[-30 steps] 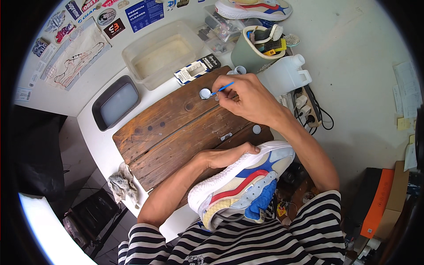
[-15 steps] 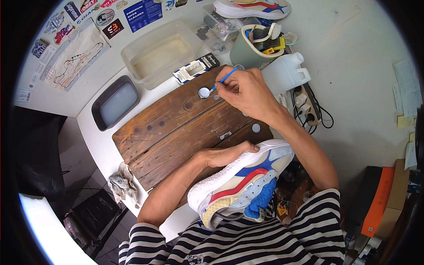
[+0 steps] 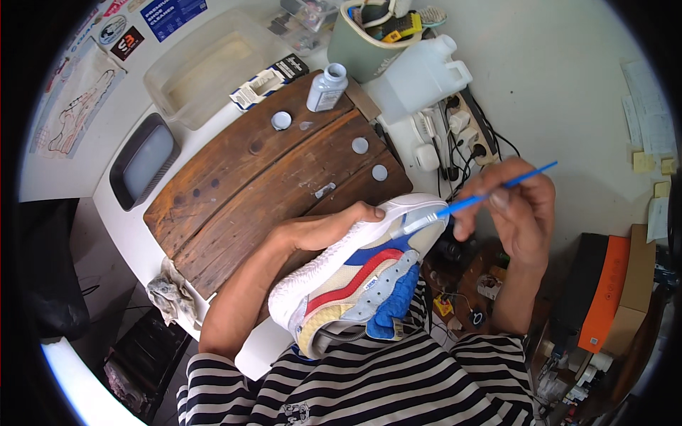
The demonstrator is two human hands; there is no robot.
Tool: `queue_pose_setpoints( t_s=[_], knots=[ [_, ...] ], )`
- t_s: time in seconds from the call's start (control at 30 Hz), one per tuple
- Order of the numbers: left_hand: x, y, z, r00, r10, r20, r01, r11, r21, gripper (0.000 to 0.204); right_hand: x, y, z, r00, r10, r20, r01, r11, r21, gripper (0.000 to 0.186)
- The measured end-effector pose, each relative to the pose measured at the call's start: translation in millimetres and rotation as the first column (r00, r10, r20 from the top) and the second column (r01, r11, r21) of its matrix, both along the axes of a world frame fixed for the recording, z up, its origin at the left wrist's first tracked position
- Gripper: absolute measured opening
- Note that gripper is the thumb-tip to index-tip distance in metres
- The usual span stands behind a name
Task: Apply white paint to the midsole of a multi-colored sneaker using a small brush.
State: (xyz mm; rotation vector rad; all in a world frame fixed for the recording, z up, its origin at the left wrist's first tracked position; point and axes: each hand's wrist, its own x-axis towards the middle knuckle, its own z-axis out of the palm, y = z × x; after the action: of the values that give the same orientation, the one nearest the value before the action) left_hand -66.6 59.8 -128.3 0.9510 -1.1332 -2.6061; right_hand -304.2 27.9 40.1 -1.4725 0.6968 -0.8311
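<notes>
From my end I look down on a white desk [image 3: 135, 231] with a dark wooden board [image 3: 234, 199] on it. A small open bottle [image 3: 327, 89] stands on the board near its far edge, a pale cap [image 3: 281, 121] just beside it and two white discs farther right. Beyond the board I see a clear bin [image 3: 213, 64], a small box [image 3: 270, 82] and a green bucket [image 3: 362, 53] of brushes; a jug [image 3: 419, 78] and a power strip [image 3: 472, 135] sit to the right, a rag [image 3: 172, 292] at the near left corner.

The shoe [image 3: 362, 270] is between the board and the striped shirt, tipped sideways, its sole toward the board and its toe to the right. The left hand [image 3: 334, 227] grips it along the sole, thumb on the edge; its other fingers are hidden from me. The right hand [image 3: 515, 213], slightly blurred, has its fingers closed on the blue handle of a brush [image 3: 455, 207]. The bristles lie over the shoe's side near the toe; I cannot tell whether they touch.
</notes>
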Motion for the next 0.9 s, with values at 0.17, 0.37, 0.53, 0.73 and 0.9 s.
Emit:
queue_pose_setpoints(
  t_s=[0.17,0.37,0.53,0.73,0.9],
  knots=[
    [1,0,2,0.999,0.049,-0.006,-0.049,0.997,-0.059,0.066,-26,42,-13,0.999,-0.028,0.032,0.024,0.991,0.131,0.015],
    [2,-1,18,0.998,0.056,-0.019,-0.057,0.998,-0.040,0.062,-37,40,-26,0.992,0.081,-0.098,-0.069,0.990,0.123,0.017],
    [2,-2,23,0.999,0.036,0.011,-0.036,0.998,-0.051,0.063,-40,38,-36,0.996,0.081,-0.029,-0.076,0.987,0.145,0.020],
    [1,1,22,0.998,0.055,-0.007,-0.055,0.998,-0.023,0.064,-33,32,-42,0.989,0.147,-0.026,-0.141,0.978,0.155,0.020],
    [2,-2,18,0.999,0.041,0.002,-0.041,0.997,-0.070,0.064,-29,28,-45,0.985,0.170,-0.042,-0.161,0.973,0.163,0.013]
  ],
)
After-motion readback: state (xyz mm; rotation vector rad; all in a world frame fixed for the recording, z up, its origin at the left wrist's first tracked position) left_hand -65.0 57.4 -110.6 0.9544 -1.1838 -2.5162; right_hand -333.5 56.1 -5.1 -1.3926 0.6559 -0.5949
